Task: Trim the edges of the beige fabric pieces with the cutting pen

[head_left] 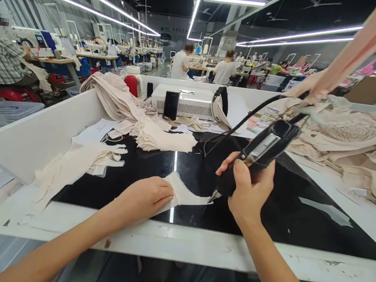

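Observation:
My right hand [251,187] is wrapped round a black corded hand tool [262,147] with a pointed metal tip. The tip points down at the narrow right end of a cream fabric piece [185,194], touching or nearly touching it. My left hand [144,200] presses the wider left end of that piece flat, fingers together, hiding part of it. Beneath lies a glossy black work surface [204,171]. A pink fabric strap [358,48] runs down from the upper right to the back of the tool.
Stacked cream fabric pieces [163,137] lie behind my left hand, and more pieces [72,167] at the left. A heap of cream garments [349,140] fills the right. At the back stand a phone [171,105] and a white box [193,102]. A translucent strip [327,211] lies right.

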Demonstrator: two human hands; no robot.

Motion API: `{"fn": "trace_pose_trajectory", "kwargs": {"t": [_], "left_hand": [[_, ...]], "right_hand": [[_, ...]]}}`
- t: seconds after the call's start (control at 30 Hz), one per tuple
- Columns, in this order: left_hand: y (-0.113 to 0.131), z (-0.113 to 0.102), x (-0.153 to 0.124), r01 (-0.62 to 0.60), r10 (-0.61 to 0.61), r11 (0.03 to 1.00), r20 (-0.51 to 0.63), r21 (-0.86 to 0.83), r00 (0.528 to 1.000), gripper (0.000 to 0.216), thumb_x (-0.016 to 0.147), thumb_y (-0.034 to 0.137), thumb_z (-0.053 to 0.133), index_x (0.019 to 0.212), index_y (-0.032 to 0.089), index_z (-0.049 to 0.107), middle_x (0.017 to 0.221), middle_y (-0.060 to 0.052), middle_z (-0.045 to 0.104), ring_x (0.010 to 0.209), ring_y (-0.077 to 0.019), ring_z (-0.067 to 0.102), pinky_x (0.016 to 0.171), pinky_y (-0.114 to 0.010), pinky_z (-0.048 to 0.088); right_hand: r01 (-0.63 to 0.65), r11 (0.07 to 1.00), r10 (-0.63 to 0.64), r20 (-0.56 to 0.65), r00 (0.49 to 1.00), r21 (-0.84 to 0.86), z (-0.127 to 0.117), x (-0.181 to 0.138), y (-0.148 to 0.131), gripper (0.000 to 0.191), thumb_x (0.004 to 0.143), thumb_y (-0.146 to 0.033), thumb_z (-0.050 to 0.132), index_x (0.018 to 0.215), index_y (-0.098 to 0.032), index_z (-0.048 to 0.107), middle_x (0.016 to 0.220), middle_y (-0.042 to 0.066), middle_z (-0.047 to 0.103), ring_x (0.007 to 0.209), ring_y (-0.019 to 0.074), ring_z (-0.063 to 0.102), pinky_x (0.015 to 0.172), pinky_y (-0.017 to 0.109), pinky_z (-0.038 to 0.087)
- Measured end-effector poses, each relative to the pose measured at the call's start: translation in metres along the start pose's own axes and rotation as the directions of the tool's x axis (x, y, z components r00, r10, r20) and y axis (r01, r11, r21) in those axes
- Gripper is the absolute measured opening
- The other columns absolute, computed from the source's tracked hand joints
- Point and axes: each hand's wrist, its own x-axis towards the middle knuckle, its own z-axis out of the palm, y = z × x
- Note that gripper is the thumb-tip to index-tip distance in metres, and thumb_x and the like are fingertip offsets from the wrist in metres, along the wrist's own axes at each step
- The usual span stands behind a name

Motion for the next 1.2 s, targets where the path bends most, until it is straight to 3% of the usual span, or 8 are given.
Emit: {"fn": "trace_pose_trajectory", "kwargs": {"t": [0.17, 0.37, 0.43, 0.53, 0.6, 0.7, 0.9, 1.2], "left_hand": [[0.019, -0.008, -0.006, 0.039, -0.041, 0.999, 0.058, 0.029, 0.997, 0.024, 0.118, 0.016, 0.066, 0.110, 0.020, 0.088, 0.119, -0.007, 0.088, 0.106, -0.0231, 0.083, 0.096, -0.032, 0.066], [0.037, -0.027, 0.009, 0.181, -0.189, 0.982, 0.216, 0.055, 0.958, 0.029, 0.117, 0.018, 0.067, 0.093, 0.021, 0.082, 0.096, -0.002, 0.078, 0.079, -0.0183, 0.077, 0.074, -0.029, 0.056], [0.029, -0.028, 0.020, 0.161, -0.176, 0.983, 0.211, 0.089, 0.961, 0.025, 0.118, 0.018, 0.066, 0.098, 0.020, 0.081, 0.098, -0.003, 0.077, 0.084, -0.0208, 0.078, 0.078, -0.031, 0.058], [0.009, -0.023, 0.038, 0.052, -0.057, 0.998, 0.155, 0.035, 0.986, 0.010, 0.118, 0.019, 0.071, 0.126, 0.020, 0.077, 0.123, -0.008, 0.081, 0.116, -0.0270, 0.080, 0.102, -0.038, 0.065], [-0.004, -0.018, 0.050, -0.015, 0.027, 0.997, 0.164, -0.078, 0.986, 0.022, 0.116, 0.021, 0.077, 0.137, 0.021, 0.071, 0.139, -0.010, 0.079, 0.137, -0.0293, 0.075, 0.121, -0.045, 0.062], [-0.017, -0.014, 0.062, 0.004, 0.058, 0.972, 0.256, -0.235, 0.965, 0.036, 0.113, 0.026, 0.084, 0.144, 0.024, 0.067, 0.149, -0.012, 0.075, 0.152, -0.0309, 0.067, 0.132, -0.049, 0.056], [-0.027, -0.013, 0.067, 0.124, 0.013, 0.930, 0.369, -0.345, 0.929, 0.037, 0.104, 0.032, 0.095, 0.129, 0.024, 0.069, 0.146, -0.011, 0.074, 0.148, -0.0342, 0.066, 0.130, -0.048, 0.053], [-0.026, -0.017, 0.070, 0.140, -0.031, 0.967, 0.448, -0.211, 0.894, 0.039, 0.105, 0.042, 0.096, 0.127, 0.026, 0.067, 0.137, -0.006, 0.073, 0.133, -0.0321, 0.066, 0.123, -0.046, 0.049]], "right_hand": [[0.063, 0.998, -0.063, -0.035, 0.997, 0.003, 0.009, 0.012, 0.011, 0.042, 0.089, -0.055, 0.099, 0.104, -0.032, 0.068, 0.080, -0.005, 0.075, 0.055, 0.0173, 0.065, 0.049, 0.035, 0.062], [0.011, 0.999, -0.010, -0.034, 0.999, 0.052, 0.018, 0.008, 0.014, 0.043, 0.089, -0.055, 0.100, 0.105, -0.031, 0.069, 0.084, -0.005, 0.077, 0.059, 0.0188, 0.069, 0.052, 0.036, 0.064], [0.000, 0.999, 0.001, -0.021, 1.000, 0.053, 0.022, 0.005, 0.014, 0.041, 0.090, -0.053, 0.100, 0.105, -0.031, 0.069, 0.084, -0.005, 0.077, 0.060, 0.0183, 0.068, 0.053, 0.035, 0.063], [-0.015, 0.998, 0.016, -0.018, 1.000, 0.060, 0.028, 0.002, 0.014, 0.040, 0.091, -0.053, 0.098, 0.103, -0.030, 0.068, 0.082, -0.005, 0.076, 0.060, 0.0175, 0.067, 0.053, 0.034, 0.063], [-0.035, 0.997, 0.037, -0.018, 0.999, 0.064, 0.032, 0.001, 0.014, 0.041, 0.091, -0.055, 0.098, 0.103, -0.029, 0.068, 0.080, -0.005, 0.075, 0.060, 0.0170, 0.067, 0.054, 0.034, 0.064], [-0.081, 0.995, 0.082, -0.004, 0.997, 0.056, 0.037, 0.000, 0.014, 0.041, 0.092, -0.056, 0.096, 0.106, -0.030, 0.068, 0.081, -0.005, 0.073, 0.062, 0.0165, 0.067, 0.059, 0.034, 0.067], [-0.110, 0.991, 0.109, 0.024, 0.994, 0.075, 0.046, 0.001, 0.019, 0.044, 0.092, -0.060, 0.095, 0.106, -0.031, 0.065, 0.085, -0.003, 0.073, 0.064, 0.0177, 0.065, 0.060, 0.037, 0.070], [-0.102, 0.993, 0.100, 0.023, 0.995, 0.067, 0.052, 0.001, 0.023, 0.043, 0.091, -0.058, 0.094, 0.103, -0.031, 0.062, 0.086, -0.004, 0.068, 0.064, 0.0164, 0.064, 0.059, 0.034, 0.065]]}}
